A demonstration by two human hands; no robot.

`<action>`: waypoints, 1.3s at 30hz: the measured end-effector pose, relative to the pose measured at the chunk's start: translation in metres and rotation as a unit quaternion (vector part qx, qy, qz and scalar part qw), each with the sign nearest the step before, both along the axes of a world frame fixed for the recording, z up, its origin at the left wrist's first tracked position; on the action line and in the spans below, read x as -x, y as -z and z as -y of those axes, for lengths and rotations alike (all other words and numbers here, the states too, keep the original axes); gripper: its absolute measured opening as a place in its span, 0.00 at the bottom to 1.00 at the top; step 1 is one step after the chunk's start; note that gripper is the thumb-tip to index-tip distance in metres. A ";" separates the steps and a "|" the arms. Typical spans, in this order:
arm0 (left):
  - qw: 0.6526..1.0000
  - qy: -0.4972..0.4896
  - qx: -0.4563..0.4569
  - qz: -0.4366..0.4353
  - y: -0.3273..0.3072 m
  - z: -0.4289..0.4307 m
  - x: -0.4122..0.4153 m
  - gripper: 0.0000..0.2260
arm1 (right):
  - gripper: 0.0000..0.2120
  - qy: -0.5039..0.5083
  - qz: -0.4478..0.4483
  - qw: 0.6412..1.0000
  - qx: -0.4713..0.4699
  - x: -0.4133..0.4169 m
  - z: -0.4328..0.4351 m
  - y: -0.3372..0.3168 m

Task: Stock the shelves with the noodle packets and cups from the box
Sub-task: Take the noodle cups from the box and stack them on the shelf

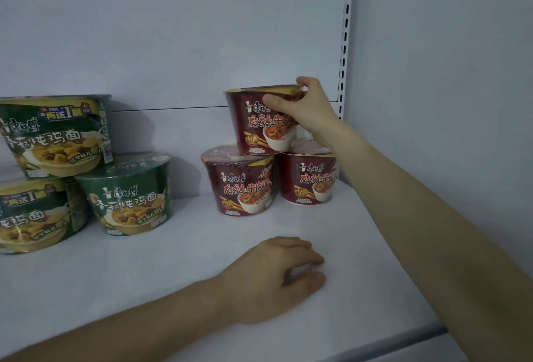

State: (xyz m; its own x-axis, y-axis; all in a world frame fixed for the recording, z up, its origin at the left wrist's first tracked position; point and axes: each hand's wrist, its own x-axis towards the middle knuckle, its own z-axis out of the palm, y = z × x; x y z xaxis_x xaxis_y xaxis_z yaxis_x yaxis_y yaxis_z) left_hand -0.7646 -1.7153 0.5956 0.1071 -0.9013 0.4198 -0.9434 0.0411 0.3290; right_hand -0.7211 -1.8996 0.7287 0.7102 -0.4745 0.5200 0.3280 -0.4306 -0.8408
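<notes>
Three green noodle cups [57, 136] are stacked at the shelf's [173, 281] left edge, and a slotted rail [344, 44] rises at its back right corner. The right hand [305, 107] curls thumb and fingers [272, 100] round the top red cup [259, 128], which sits on two lower red cups [239, 185] towards the back right. The left hand [271, 278] rests near the front edge, fingers loosely curled, holding nothing.

Bare forearms [418, 217], bare left hand [271, 278], bare right hand [308, 110]
</notes>
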 end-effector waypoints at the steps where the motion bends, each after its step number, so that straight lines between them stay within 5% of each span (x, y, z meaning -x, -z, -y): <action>1: 1.000 0.001 0.002 0.002 0.000 0.000 0.000 0.24 | 0.42 0.004 0.001 1.000 0.009 -0.001 -0.003 0.000; 39: 1.000 -0.010 -0.001 0.014 0.000 -0.001 0.004 0.24 | 0.43 0.085 -0.022 0.996 0.031 0.009 -0.011 -0.001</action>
State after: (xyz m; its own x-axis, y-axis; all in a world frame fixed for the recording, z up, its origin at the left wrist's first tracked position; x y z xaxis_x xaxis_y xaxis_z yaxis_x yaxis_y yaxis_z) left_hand -0.7687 -1.7148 0.5953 0.1137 -0.9000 0.4208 -0.9532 0.0207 0.3017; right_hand -0.7298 -1.8881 0.7297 0.6452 -0.5576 0.5224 0.2092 -0.5286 -0.8227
